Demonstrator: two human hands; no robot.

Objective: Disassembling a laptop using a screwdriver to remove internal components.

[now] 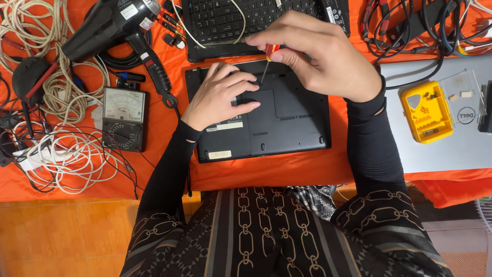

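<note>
A black laptop lies upside down in the middle of the orange table. Its long side runs from 9 o'clock to 3 o'clock. The left hand lies flat on the laptop with its fingers spread a little, holding nothing. The right hand is curled tight around a small screwdriver. The screwdriver points down toward 6 o'clock, tip on the laptop's top edge, just beside the left fingers. A yellow bit box sits at 3 o'clock.
</note>
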